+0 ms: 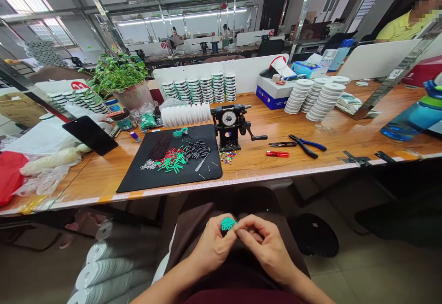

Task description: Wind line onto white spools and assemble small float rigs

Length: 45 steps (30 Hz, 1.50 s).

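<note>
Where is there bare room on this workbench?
The benchtop is bare between the blue-handled pliers and the blue water bottle, and between the crank winder and white spool stacks. The middle of the black mat is crowded with small parts.

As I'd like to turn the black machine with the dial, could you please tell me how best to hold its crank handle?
Probably by the middle of the crank handle, coming from the near side: it is a slim bar lying roughly level, its free end pointing right, away from the machine. Clearance beneath is hard to judge.
</note>
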### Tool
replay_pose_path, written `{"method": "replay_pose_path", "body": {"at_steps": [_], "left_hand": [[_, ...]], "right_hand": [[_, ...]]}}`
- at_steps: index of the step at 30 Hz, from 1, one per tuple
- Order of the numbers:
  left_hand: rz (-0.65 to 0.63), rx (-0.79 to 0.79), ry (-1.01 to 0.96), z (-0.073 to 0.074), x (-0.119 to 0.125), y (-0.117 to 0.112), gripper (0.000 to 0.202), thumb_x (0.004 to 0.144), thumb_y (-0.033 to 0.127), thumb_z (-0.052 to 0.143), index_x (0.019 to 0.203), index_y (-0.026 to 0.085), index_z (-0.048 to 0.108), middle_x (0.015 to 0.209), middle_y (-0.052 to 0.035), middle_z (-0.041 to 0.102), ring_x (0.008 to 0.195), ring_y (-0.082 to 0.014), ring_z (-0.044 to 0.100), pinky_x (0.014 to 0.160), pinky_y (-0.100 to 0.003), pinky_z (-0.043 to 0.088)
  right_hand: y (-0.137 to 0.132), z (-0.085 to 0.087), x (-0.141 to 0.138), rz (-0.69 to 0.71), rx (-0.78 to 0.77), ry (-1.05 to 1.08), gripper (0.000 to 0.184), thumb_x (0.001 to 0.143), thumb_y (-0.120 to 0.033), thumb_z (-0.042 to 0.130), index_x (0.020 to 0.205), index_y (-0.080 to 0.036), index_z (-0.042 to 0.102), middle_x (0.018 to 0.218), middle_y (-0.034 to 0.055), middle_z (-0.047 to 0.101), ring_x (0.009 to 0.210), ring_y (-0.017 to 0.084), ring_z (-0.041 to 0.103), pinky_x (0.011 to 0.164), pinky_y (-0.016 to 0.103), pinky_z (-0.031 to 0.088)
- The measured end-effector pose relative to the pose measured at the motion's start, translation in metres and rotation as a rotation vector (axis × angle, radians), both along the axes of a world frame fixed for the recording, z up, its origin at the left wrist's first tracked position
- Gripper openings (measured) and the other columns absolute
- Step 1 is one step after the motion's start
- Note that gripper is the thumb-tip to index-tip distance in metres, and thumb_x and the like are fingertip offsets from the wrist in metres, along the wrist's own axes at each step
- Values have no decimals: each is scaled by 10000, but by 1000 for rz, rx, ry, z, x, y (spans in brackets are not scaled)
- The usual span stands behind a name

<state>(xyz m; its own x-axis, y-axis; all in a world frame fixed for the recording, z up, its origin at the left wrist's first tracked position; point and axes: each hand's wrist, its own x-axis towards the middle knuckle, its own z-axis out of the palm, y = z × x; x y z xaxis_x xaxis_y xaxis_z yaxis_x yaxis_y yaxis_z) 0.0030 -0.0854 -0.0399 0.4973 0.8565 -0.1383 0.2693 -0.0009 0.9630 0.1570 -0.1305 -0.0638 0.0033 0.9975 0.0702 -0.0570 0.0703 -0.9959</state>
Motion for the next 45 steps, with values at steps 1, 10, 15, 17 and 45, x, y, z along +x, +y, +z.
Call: {"method": "replay_pose_path", "body": {"at_steps": [1,10,15,17,45], "left_hand": [[-5,-3,12,0,0,0,344,868,433,529,635,195,442,602,43,351,584,-122,299,555,-255,267],[40,38,74,9,-2,1,370,898,449,502,675,163,577,613,12,460,594,-139,403,586,-259,316],[59,33,77,12,-1,-2,379,900,463,503,681,164,581,624,3,481,591,-140,406,583,-260,317],[53,36,77,12,-1,-1,378,899,462,504,678,165,581,613,10,463,582,-137,393,577,-260,312],[5,-35,-46,8,0,0,259,849,395,611,947,156,605,689,22,498,635,-135,428,613,-247,375]], "right_hand": [[0,0,-1,-11,-28,82,286,915,-478,676,854,-201,710,696,3,617,608,139,531,624,261,440],[6,-24,18,-134,212,-304,140,963,-274,606,946,-262,745,786,22,687,745,190,532,689,284,426],[9,-27,26,-85,243,-377,162,969,-222,593,959,-299,734,792,-10,699,741,195,494,673,277,387],[8,-24,26,-68,239,-359,159,972,-228,593,952,-298,734,783,-14,696,740,195,495,669,276,382],[6,-12,2,-53,-91,308,329,871,-488,739,799,-174,676,752,21,605,700,145,536,656,238,455]]}}
